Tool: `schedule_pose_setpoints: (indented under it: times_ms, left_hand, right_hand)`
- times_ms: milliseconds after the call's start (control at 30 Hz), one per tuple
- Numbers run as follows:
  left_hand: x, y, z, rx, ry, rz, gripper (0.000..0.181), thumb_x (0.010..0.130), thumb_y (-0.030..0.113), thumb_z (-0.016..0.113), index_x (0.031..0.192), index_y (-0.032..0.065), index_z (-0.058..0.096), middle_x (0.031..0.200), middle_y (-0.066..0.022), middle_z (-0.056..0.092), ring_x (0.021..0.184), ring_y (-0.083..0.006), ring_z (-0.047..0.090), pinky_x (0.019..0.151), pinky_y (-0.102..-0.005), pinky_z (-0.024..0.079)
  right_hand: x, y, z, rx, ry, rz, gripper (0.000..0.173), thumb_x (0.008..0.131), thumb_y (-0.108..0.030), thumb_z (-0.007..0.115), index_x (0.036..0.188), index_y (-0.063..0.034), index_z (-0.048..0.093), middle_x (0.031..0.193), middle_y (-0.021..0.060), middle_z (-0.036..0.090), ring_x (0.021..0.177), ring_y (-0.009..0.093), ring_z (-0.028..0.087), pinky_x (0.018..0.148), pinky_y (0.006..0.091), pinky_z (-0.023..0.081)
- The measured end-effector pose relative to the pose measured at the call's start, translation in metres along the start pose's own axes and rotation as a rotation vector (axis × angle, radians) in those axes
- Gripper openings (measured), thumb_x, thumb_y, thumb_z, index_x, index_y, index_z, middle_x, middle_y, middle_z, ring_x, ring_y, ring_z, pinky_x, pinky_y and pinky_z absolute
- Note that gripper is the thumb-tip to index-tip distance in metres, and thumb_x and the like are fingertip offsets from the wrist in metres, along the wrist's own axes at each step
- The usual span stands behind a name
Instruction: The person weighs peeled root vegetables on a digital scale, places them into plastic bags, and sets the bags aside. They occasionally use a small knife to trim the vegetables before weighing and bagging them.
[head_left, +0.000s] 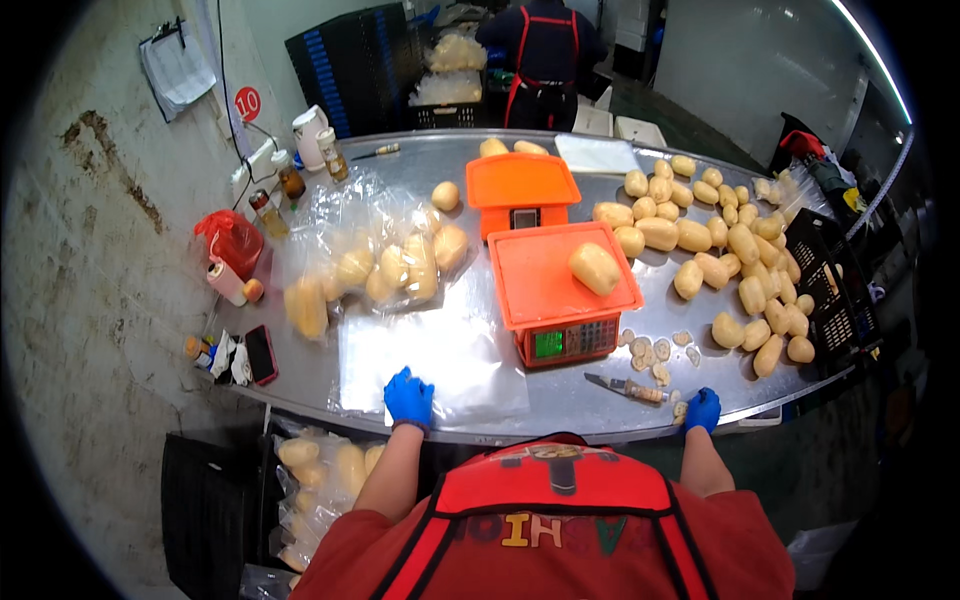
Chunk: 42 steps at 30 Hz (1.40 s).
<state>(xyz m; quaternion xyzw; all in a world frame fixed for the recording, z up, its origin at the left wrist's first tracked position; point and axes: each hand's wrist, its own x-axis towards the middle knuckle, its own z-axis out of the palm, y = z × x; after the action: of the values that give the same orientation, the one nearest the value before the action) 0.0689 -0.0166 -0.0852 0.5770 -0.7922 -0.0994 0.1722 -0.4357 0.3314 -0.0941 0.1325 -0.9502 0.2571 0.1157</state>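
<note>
My left hand (409, 397), in a blue glove, rests on the near edge of a stack of clear plastic bags (465, 375); whether its fingers grip a bag cannot be told. My right hand (703, 411), also blue-gloved, is at the table's near edge with its fingers curled, beside thin cut slices (679, 409). A knife (628, 388) with a wrapped handle lies just left of it. Ahead stands an orange digital scale (562, 277), its display lit green, with one peeled lotus root segment or similar pale tuber (595, 268) on the tray. Many more pale tubers (742, 246) lie at the right.
Bagged tubers (405, 262) lie at left, near a phone (262, 355), bottles (289, 176) and a red bag (234, 244). A second orange scale (523, 184) stands behind. Black crates (836, 277) are at right. Another person (547, 60) stands beyond the metal table (600, 420).
</note>
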Motion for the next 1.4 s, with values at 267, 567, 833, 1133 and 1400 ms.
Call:
schedule_pose_setpoints:
  times_ms: [267, 567, 833, 1133, 1400]
  left_hand:
    - [-0.018, 0.083, -0.006, -0.177, -0.005, 0.188, 0.061, 0.068, 0.052, 0.07, 0.107, 0.0073, 0.057, 0.125, -0.0183, 0.049, 0.11, -0.0344, 0.047, 0.091, -0.0428, 0.04]
    - [-0.019, 0.099, -0.001, 0.085, -0.224, 0.234, 0.066, 0.067, 0.051, 0.07, 0.117, 0.012, 0.055, 0.132, -0.0162, 0.043, 0.114, -0.0363, 0.044, 0.095, -0.047, 0.035]
    - [-0.002, 0.077, 0.002, -0.279, -0.231, 0.234, 0.046, 0.07, 0.046, 0.072, 0.092, 0.0069, 0.064, 0.112, -0.0202, 0.058, 0.109, -0.037, 0.05, 0.093, -0.0441, 0.041]
    - [0.03, -0.007, -0.052, 0.15, -0.133, -0.498, 0.091, 0.056, 0.055, 0.078, 0.123, 0.0009, 0.049, 0.126, -0.0196, 0.047, 0.119, -0.0334, 0.044, 0.096, -0.0419, 0.041]
    - [0.045, -0.011, -0.045, 0.147, -0.231, -0.449, 0.047, 0.066, 0.038, 0.077, 0.097, 0.0056, 0.064, 0.106, -0.0163, 0.058, 0.096, -0.0323, 0.059, 0.083, -0.0402, 0.05]
  right_hand:
    - [-0.003, -0.006, -0.005, 0.003, -0.039, -0.01, 0.017, 0.081, -0.013, 0.058, 0.095, -0.0057, 0.065, 0.094, 0.0152, 0.064, 0.086, 0.032, 0.062, 0.076, 0.0391, 0.049]
    - [0.0, -0.008, -0.004, -0.05, 0.011, -0.002, 0.016, 0.081, -0.014, 0.057, 0.092, -0.0086, 0.066, 0.093, 0.0149, 0.064, 0.085, 0.033, 0.061, 0.075, 0.0414, 0.049]
    - [-0.002, -0.007, -0.005, -0.068, 0.016, 0.045, 0.014, 0.08, -0.015, 0.056, 0.089, -0.011, 0.066, 0.092, 0.0136, 0.064, 0.085, 0.033, 0.06, 0.074, 0.0425, 0.049]
    - [-0.003, -0.004, -0.005, -0.047, 0.025, 0.017, 0.012, 0.078, -0.014, 0.057, 0.087, -0.0113, 0.066, 0.088, 0.0134, 0.063, 0.082, 0.033, 0.06, 0.072, 0.0431, 0.049]
    - [-0.002, -0.002, -0.002, -0.031, 0.013, 0.036, 0.012, 0.079, -0.015, 0.056, 0.087, -0.012, 0.065, 0.089, 0.0137, 0.063, 0.083, 0.034, 0.059, 0.073, 0.0436, 0.048]
